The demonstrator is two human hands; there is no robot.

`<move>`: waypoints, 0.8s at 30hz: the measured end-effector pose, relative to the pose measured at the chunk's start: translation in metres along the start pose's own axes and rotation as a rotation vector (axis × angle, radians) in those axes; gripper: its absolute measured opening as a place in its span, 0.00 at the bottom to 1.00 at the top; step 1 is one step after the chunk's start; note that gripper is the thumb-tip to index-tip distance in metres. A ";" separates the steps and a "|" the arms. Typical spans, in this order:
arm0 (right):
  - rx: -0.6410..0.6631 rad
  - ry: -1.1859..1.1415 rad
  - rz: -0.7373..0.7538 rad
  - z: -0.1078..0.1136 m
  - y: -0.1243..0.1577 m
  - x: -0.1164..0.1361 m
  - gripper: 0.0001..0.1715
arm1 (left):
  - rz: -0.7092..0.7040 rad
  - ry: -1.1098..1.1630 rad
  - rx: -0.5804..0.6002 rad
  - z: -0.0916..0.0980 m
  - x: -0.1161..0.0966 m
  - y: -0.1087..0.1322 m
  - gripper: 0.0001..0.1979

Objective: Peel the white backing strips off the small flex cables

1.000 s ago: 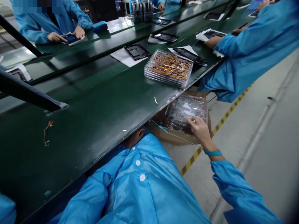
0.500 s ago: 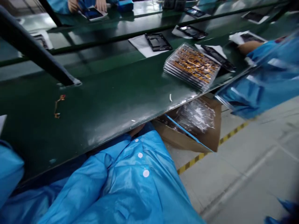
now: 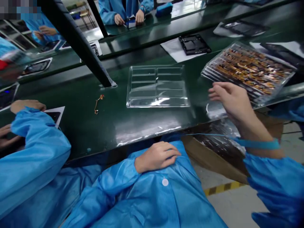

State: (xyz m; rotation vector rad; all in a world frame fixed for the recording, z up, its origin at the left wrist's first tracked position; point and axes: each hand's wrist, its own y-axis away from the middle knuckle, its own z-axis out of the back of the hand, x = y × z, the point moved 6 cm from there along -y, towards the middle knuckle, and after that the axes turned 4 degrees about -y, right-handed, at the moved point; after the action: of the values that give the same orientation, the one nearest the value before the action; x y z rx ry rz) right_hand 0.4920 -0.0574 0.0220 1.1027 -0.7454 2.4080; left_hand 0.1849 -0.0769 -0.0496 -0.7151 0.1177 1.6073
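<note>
My left hand (image 3: 158, 157) lies flat on my lap over the blue smock, fingers stretched out and holding nothing. My right hand (image 3: 231, 98), with a blue wrist strap (image 3: 260, 144), hovers at the near left side of a stack of clear trays (image 3: 251, 68) filled with small orange-brown flex parts. Its fingers are loosely bent with nothing visible in them. Left of that hand, a clear plastic tray (image 3: 142, 92) with several bare compartments lies on the green bench (image 3: 114, 126). Farther left is a single small flex cable (image 3: 97, 104).
A dark post (image 3: 95, 63) rises from the bench. Black device frames (image 3: 194, 44) lie on white sheets behind. A co-worker's sleeve (image 3: 38, 133) is close at left; other people work opposite. Below the bench edge stands a cardboard box (image 3: 213, 158) holding clear plastic.
The view has swung rightward and down. Both my hands have come into view, and the clear compartment tray now lies on the bench where there was bare surface.
</note>
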 end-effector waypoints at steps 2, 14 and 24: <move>-0.028 0.143 0.034 0.003 0.014 -0.011 0.34 | 0.017 -0.214 -0.204 0.025 -0.001 0.009 0.11; 0.054 0.353 0.150 -0.023 0.051 -0.039 0.18 | 0.219 -0.552 -0.273 0.046 0.014 0.003 0.09; 0.135 -0.077 -0.262 0.074 0.105 -0.116 0.44 | 0.026 -0.032 -0.284 0.023 -0.011 -0.009 0.09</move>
State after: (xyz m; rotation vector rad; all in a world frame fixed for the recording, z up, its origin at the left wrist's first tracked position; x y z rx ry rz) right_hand 0.5486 -0.1991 -0.0596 1.2667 -0.4355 2.2298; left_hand 0.1845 -0.0740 -0.0224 -0.9072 -0.1281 1.6777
